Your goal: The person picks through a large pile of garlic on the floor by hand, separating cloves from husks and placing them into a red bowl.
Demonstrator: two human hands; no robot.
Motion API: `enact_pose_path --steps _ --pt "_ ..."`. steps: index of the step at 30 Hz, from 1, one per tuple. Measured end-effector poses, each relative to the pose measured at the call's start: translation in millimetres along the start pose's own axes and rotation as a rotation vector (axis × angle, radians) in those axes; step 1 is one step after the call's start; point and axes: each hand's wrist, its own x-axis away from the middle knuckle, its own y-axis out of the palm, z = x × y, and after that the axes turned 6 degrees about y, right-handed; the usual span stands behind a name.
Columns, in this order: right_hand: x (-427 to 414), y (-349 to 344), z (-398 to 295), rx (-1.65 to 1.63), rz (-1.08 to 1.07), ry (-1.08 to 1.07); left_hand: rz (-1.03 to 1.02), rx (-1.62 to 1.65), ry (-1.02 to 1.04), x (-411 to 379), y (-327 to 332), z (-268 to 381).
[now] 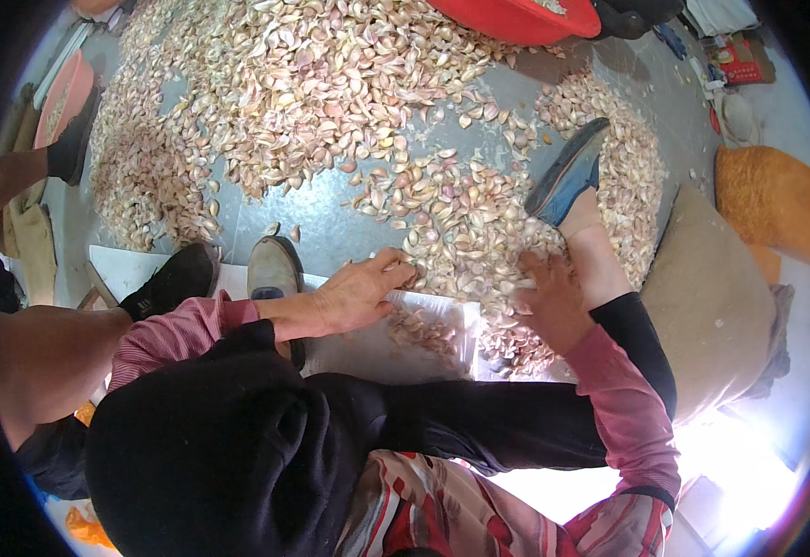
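Note:
Loose garlic cloves lie heaped over the grey floor, with a smaller spread of them between my hands. My left hand reaches over the edge of a pale tray or board, its fingertips on cloves at the left side of the spread; whether one is pinched there I cannot tell. Some cloves lie on the tray beyond my wrist. My right hand, slightly blurred, rests among cloves beside my ankle, fingers spread downward; what lies under its palm is hidden.
A red basin stands at the top, a pink basin at the upper left. My blue shoe is among the cloves. Another person's leg and black shoe are at the left. A full beige sack and an orange sack stand at the right.

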Motion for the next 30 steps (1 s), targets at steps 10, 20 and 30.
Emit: enact_pose_path --steps 10,20,30 --pt "-102.9 -26.5 -18.6 -0.221 0.493 -0.14 0.328 -0.247 -0.105 -31.9 -26.4 -20.4" --pt "-138.2 -18.4 16.8 -0.154 0.485 -0.098 0.206 -0.39 0.059 -66.4 -3.1 -38.8" --pt "-215.3 2.2 14.2 -0.404 0.562 0.184 0.226 -0.381 0.111 -75.1 3.1 -50.3"
